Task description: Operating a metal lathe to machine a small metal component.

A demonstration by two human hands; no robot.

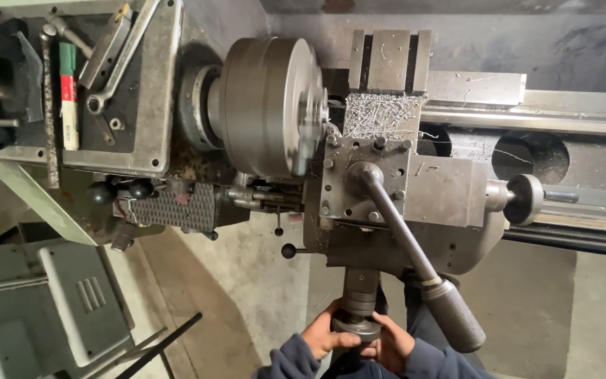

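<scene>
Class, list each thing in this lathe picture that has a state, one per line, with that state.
Chuck: blurred, apparently spinning.
Handwheel: gripped by both hands.
Left hand: closed on handwheel.
Right hand: closed on handwheel.
Long lever: untouched, angled toward the person.
Wrench: lying on the headstock.

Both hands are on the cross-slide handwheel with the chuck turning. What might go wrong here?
Chuck looks blurred, likely spinning; the sleeves sit low now, but leaning in could snag them. Metal chips piled on the slide could cut fingers. Left hand and right hand crowd one handwheel and might overfeed.
</scene>
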